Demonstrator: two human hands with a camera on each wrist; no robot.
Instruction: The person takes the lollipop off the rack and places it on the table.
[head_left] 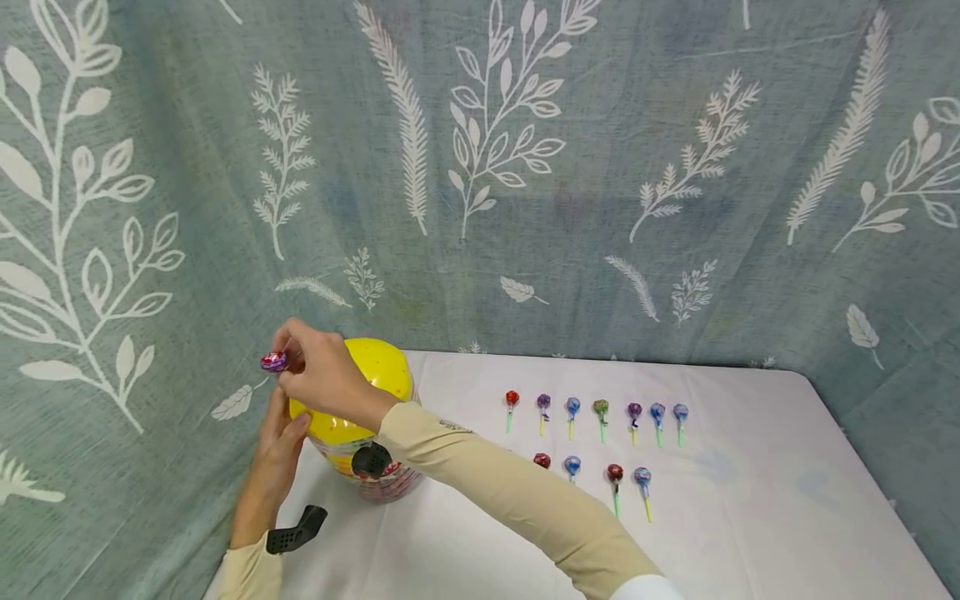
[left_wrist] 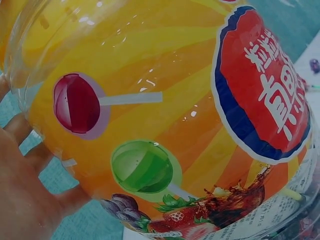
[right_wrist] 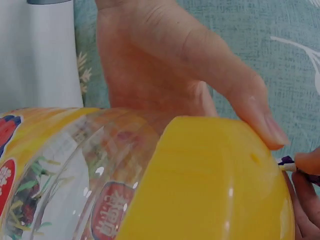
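Note:
A clear candy jar [head_left: 386, 487] with a yellow lid [head_left: 381, 364] stands at the table's left end. Its orange label [left_wrist: 185, 60], printed with lollipops, fills the left wrist view. The left hand [head_left: 279, 457] grips the upper jar, its thumb lying on the lid and the other fingers behind. Reaching across the top, the right hand [head_left: 324, 377] pinches a lollipop in a purple and red wrapper [head_left: 274, 361] beside the lid's far left side. In the right wrist view, part of its pale stick [right_wrist: 289, 167] shows at the lid's top.
A back row of wrapped lollipops [head_left: 573, 407] lies on the white tablecloth [head_left: 750, 500], right of the jar. In front lies a second row [head_left: 615, 473], partly covered by the right sleeve [head_left: 510, 500]. A leaf-patterned curtain [head_left: 585, 233] hangs behind and at the sides.

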